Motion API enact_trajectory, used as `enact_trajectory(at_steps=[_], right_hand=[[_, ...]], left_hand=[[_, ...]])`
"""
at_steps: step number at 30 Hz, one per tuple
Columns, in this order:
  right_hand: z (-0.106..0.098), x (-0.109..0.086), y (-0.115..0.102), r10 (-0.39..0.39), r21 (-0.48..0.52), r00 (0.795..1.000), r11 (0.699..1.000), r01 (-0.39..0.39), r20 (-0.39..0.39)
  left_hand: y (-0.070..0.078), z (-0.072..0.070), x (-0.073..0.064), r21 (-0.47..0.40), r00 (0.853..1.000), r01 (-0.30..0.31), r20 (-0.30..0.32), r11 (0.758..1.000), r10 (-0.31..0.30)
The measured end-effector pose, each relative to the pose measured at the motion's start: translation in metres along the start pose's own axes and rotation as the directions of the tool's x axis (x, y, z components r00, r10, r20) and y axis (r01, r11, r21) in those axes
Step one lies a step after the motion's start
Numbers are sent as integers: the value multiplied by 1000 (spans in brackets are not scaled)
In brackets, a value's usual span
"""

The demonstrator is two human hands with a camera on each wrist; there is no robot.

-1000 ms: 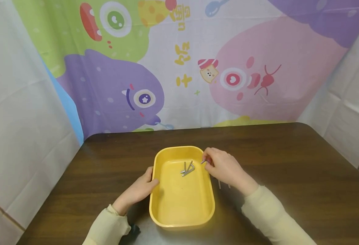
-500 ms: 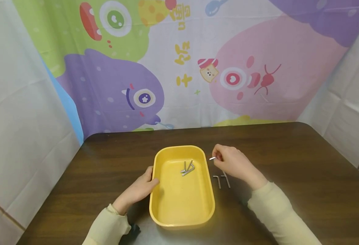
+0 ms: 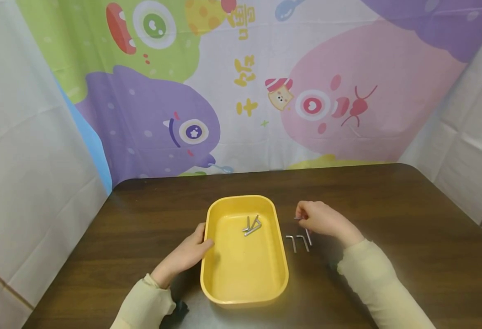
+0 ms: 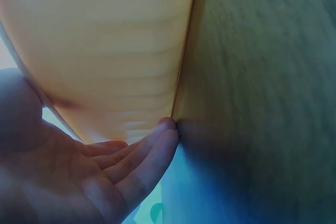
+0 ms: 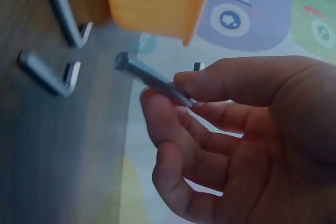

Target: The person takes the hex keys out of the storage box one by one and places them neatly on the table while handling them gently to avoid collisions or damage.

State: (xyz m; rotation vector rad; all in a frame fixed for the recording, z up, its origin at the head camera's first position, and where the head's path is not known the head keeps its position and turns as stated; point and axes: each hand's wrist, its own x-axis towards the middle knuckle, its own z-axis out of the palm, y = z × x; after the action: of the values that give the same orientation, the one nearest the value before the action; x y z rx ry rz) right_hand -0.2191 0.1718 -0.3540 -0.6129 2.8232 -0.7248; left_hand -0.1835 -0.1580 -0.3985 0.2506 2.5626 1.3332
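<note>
A yellow plastic tray (image 3: pixel 245 274) stands on the table with several metal hex keys (image 3: pixel 254 227) lying in its far half. My left hand (image 3: pixel 188 252) grips its left side, thumb over the rim and fingers along the outer wall. In the left wrist view, the fingertips (image 4: pixel 169 128) reach the tray's bottom edge. Right of the tray, my right hand (image 3: pixel 325 221) pinches a hex key (image 5: pixel 149 76) between thumb and index finger, its long arm pointing away from the palm. Two more hex keys, one (image 3: pixel 293 244) beside the other (image 3: pixel 304 243), lie on the table between tray and right hand.
The dark wooden table (image 3: pixel 389 219) extends to a cartoon-printed cloth (image 3: pixel 249 137) hanging behind it. White cloth hangs at both sides. A small dark object (image 3: pixel 179 311) lies beside the left sleeve.
My right hand has moved right and away from the tray's rim with the hex key, uncovering the two keys on the table. My left hand and the tray have stayed put.
</note>
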Motion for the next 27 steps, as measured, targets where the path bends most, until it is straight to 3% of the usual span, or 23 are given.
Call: enact_trajectory(at_steps=[12, 27], right_hand=[[4, 1, 12, 113, -43, 988, 993, -109, 104], [14, 5, 23, 155, -41, 982, 988, -152, 105]], left_hand=[[-1, 0, 1, 3, 1000, -6, -1, 1000, 6], [0, -1, 0, -8, 1000, -23, 6, 1000, 23]])
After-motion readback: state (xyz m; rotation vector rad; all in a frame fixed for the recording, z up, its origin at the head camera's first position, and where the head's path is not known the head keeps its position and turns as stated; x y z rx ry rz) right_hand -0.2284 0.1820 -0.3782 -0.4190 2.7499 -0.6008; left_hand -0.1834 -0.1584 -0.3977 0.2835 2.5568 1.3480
